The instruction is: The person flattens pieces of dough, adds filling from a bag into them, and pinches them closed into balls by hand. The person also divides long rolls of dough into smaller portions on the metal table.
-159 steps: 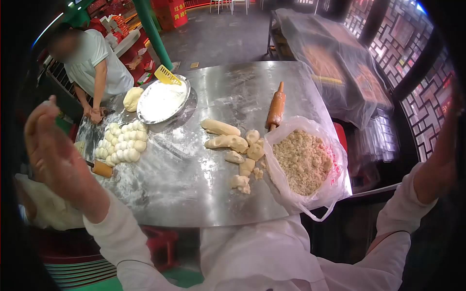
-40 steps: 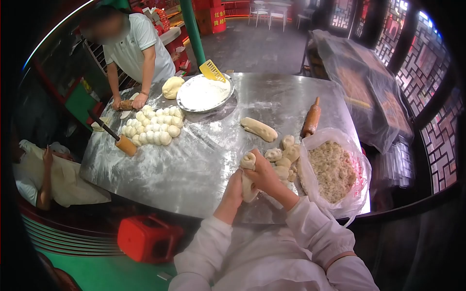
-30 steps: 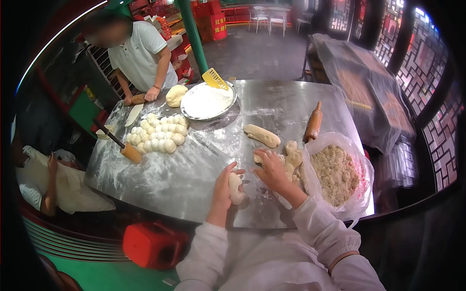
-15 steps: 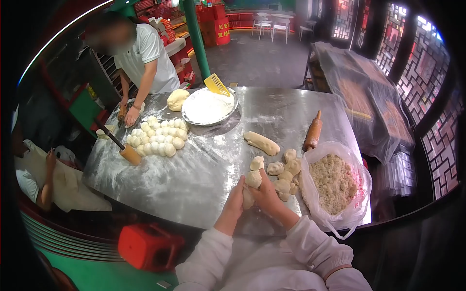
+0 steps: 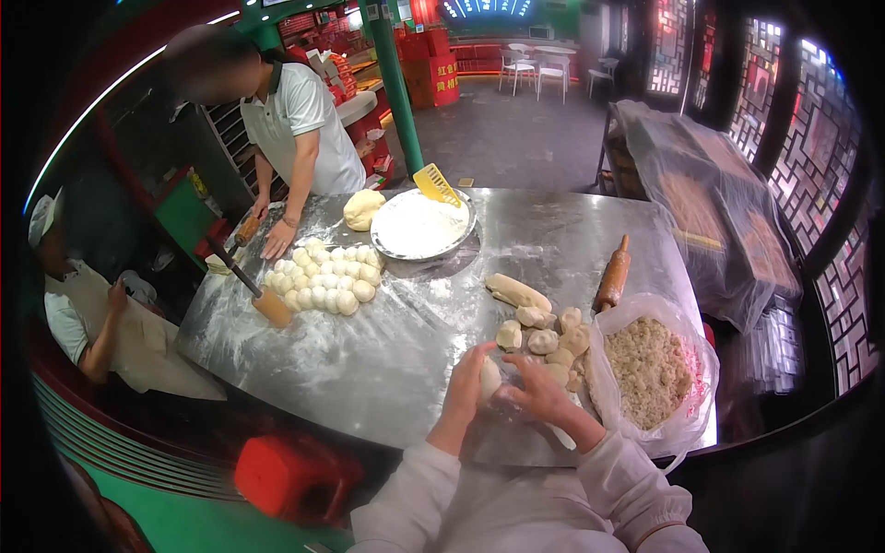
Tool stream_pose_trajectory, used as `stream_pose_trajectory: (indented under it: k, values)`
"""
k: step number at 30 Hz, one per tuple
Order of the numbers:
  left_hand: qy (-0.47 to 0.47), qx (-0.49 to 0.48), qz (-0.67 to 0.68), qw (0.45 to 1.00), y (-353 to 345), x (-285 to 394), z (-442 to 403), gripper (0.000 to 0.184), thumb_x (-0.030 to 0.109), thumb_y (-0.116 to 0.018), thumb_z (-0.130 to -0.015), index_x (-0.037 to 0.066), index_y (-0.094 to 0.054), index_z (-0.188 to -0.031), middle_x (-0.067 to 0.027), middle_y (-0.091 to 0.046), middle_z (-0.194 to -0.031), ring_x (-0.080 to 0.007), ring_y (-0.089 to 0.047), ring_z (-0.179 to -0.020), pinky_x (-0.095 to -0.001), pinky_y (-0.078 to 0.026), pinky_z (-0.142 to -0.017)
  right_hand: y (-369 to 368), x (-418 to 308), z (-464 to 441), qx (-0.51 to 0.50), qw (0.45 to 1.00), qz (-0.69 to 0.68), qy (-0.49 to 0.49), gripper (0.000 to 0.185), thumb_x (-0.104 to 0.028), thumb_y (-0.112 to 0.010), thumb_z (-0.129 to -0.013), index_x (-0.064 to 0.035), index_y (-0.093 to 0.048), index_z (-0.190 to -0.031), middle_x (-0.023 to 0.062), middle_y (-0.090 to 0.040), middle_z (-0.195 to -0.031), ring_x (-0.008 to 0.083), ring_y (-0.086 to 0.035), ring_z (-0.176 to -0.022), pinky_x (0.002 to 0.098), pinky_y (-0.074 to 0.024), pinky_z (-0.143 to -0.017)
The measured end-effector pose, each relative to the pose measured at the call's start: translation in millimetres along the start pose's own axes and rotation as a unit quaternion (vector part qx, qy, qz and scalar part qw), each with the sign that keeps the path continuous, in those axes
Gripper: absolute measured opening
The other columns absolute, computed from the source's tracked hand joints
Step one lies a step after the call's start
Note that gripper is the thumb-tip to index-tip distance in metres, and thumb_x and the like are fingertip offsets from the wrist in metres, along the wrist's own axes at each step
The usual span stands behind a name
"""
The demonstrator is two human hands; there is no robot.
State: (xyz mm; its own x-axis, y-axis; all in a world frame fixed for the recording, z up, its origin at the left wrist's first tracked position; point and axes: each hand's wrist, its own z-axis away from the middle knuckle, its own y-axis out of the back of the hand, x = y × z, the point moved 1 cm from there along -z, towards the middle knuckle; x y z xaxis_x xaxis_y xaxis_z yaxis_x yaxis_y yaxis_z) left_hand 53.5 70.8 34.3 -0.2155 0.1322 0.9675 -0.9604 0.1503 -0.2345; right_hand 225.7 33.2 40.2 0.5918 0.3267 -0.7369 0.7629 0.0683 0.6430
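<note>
A pale piece of dough (image 5: 489,380) rests against the palm and fingers of my left hand (image 5: 464,385), which curls around it. My right hand (image 5: 542,392) faces it with thumb and fingers apart, close to the dough's right side. Just beyond my hands lie several filled-looking dough lumps and flat rounds (image 5: 544,342), dusted with flour. A thick dough roll (image 5: 518,292) lies behind them. At the right, a clear plastic bag (image 5: 601,369) stands open around a crumbly beige filling (image 5: 645,369).
A rolling pin (image 5: 612,276) lies behind the bag on the metal table (image 5: 369,369). Farther left are rows of dough balls (image 5: 323,276), a flour bowl (image 5: 398,251) with a yellow scoop (image 5: 436,184), a large dough lump (image 5: 364,210) and a wooden-handled tool (image 5: 272,307). Two other people stand left.
The view has tilted up, shifting the scene down and right. My hands have drawn apart, the right one opening. An additional dough lump shows near the roll's front end.
</note>
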Motion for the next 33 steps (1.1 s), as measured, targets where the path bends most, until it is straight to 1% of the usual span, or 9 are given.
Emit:
stream_pose_trajectory:
  k: [5, 11, 13, 19, 24, 27, 29, 32, 33]
  values:
    - [-0.012, 0.003, -0.088, 0.996, -12, -2, -1, 0.059, 0.045, -0.042, -0.107, 0.000, -0.046, -0.145, -0.0150, -0.054, -0.138, -0.0221, -0.051, -0.127, -0.0333, -0.038, -0.107, 4, -58, 3, -0.063, 0.967, -0.235, -0.075, 0.064, -0.022, -0.074, -0.086, -0.0011, -0.045, -0.139, 0.0176, -0.055, -0.128, 0.0336, -0.054, -0.120, 0.0437, -0.0431, -0.101]
    - [0.118, -0.089, 0.100, 0.984, -8, -7, 4, 0.078, 0.057, -0.039, -0.105, 0.002, -0.023, -0.158, -0.0167, -0.046, -0.144, -0.0202, -0.046, -0.133, -0.0331, -0.039, -0.107, -8, -33, -6, 0.023, 0.990, -0.138, 0.028, 0.062, -0.010, -0.076, -0.081, -0.0019, -0.051, -0.137, 0.0161, -0.055, -0.124, 0.0298, -0.058, -0.113, 0.0388, -0.0474, -0.095]
    - [0.148, -0.053, 0.181, 0.971, -7, -10, 12, 0.073, 0.059, -0.038, -0.105, 0.001, -0.039, -0.150, -0.0150, -0.059, -0.127, -0.0175, -0.059, -0.110, -0.0311, -0.049, -0.089, -12, -26, -2, 0.049, 0.974, -0.192, -0.106, 0.057, -0.013, -0.073, -0.080, -0.0028, -0.055, -0.134, 0.0194, -0.058, -0.122, 0.0374, -0.057, -0.114, 0.0431, -0.0453, -0.098]
    - [0.204, -0.038, 0.210, 0.955, -17, -19, 38, 0.054, 0.056, -0.037, -0.106, 0.008, -0.061, -0.099, -0.0006, -0.059, -0.074, -0.0117, -0.053, -0.058, -0.0281, -0.043, -0.053, 0, -53, -4, 0.081, 0.952, -0.255, -0.148, 0.036, -0.013, -0.071, -0.084, -0.0021, -0.054, -0.115, 0.0181, -0.058, -0.107, 0.0331, -0.059, -0.099, 0.0414, -0.0479, -0.084]
    - [0.221, 0.016, 0.209, 0.952, -40, -17, 48, 0.048, 0.050, -0.040, -0.107, 0.010, -0.061, -0.091, 0.0001, -0.054, -0.067, -0.0100, -0.050, -0.056, -0.0263, -0.037, -0.049, -18, -31, 6, 0.154, 0.981, -0.110, -0.051, 0.032, -0.009, -0.069, -0.086, -0.0013, -0.048, -0.109, 0.0232, -0.059, -0.100, 0.0435, -0.059, -0.091, 0.0461, -0.0470, -0.076]
    - [0.164, 0.015, 0.096, 0.982, -48, -5, 53, 0.044, 0.044, -0.043, -0.107, 0.009, -0.060, -0.086, 0.0013, -0.052, -0.064, -0.0090, -0.047, -0.054, -0.0266, -0.036, -0.049, 6, -15, 0, 0.188, 0.970, -0.099, -0.119, 0.033, -0.007, -0.068, -0.085, -0.0004, -0.047, -0.110, 0.0256, -0.059, -0.103, 0.0463, -0.058, -0.097, 0.0487, -0.0460, -0.078]
    - [0.113, -0.102, -0.142, 0.978, -46, 8, 45, 0.039, 0.035, -0.045, -0.107, 0.003, -0.064, -0.117, -0.0043, -0.064, -0.098, -0.0090, -0.058, -0.082, -0.0248, -0.046, -0.065, 27, 0, -2, 0.216, 0.965, -0.051, -0.138, 0.040, -0.005, -0.069, -0.083, 0.0007, -0.048, -0.117, 0.0258, -0.059, -0.104, 0.0464, -0.057, -0.101, 0.0502, -0.0457, -0.082]
    - [-0.028, -0.154, -0.200, 0.967, -64, 37, -5, 0.040, 0.034, -0.045, -0.107, 0.002, -0.065, -0.120, -0.0083, -0.068, -0.098, -0.0155, -0.064, -0.089, -0.0291, -0.051, -0.077, 52, 17, 6, 0.274, 0.954, 0.095, -0.070, 0.057, -0.001, -0.070, -0.080, -0.0036, -0.048, -0.132, 0.0219, -0.056, -0.122, 0.0419, -0.054, -0.113, 0.0476, -0.0460, -0.092]
    - [-0.081, -0.165, -0.242, 0.953, -60, 27, -37, 0.042, 0.031, -0.048, -0.106, 0.005, -0.057, -0.137, -0.0122, -0.066, -0.121, -0.0201, -0.062, -0.110, -0.0313, -0.049, -0.093, 60, 10, 12, 0.297, 0.947, 0.118, -0.029, 0.057, -0.001, -0.071, -0.079, -0.0039, -0.049, -0.131, 0.0208, -0.056, -0.125, 0.0408, -0.053, -0.115, 0.0474, -0.0461, -0.094]
